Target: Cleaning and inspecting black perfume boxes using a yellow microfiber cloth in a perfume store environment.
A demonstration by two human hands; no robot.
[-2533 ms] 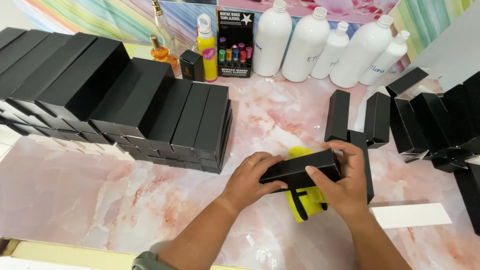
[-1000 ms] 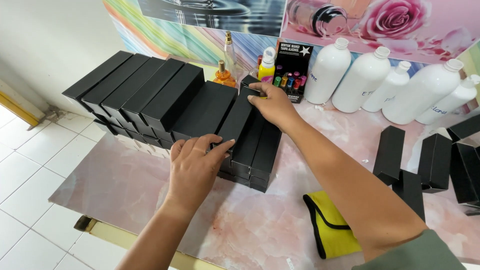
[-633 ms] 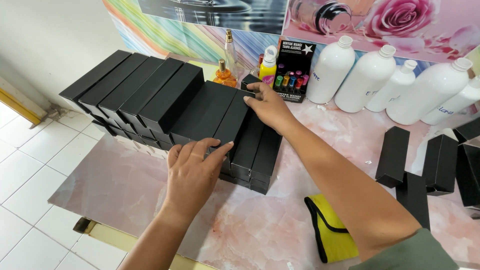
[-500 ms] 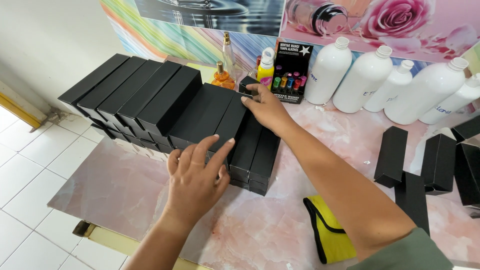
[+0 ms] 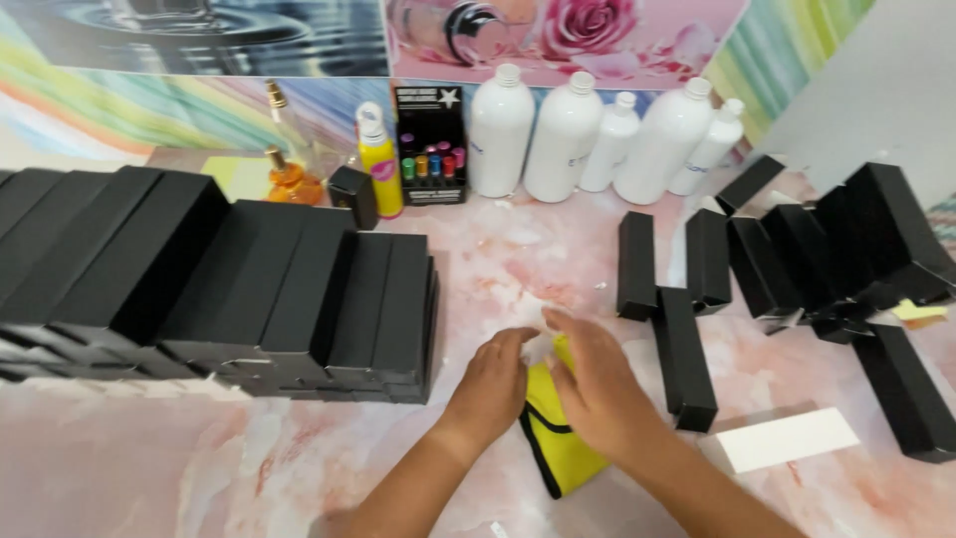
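My left hand and my right hand meet over a yellow pouch with black trim on the pink marble tabletop. The left hand's fingers curl onto the pouch's top edge. The right hand lies across the pouch with its fingers stretched out. A small blurred white patch shows between the fingertips; I cannot tell what it is. To the left, close to my left hand, stands a long stacked row of black boxes.
Loose black boxes lie right of my hands, with a heap of them at the far right. A white card lies near the front right. White bottles, a yellow bottle and a black display box line the back.
Both hands have left the stacked row of black boxes and come together over the yellow pouch. The camera has swung right, so the loose boxes are in view.
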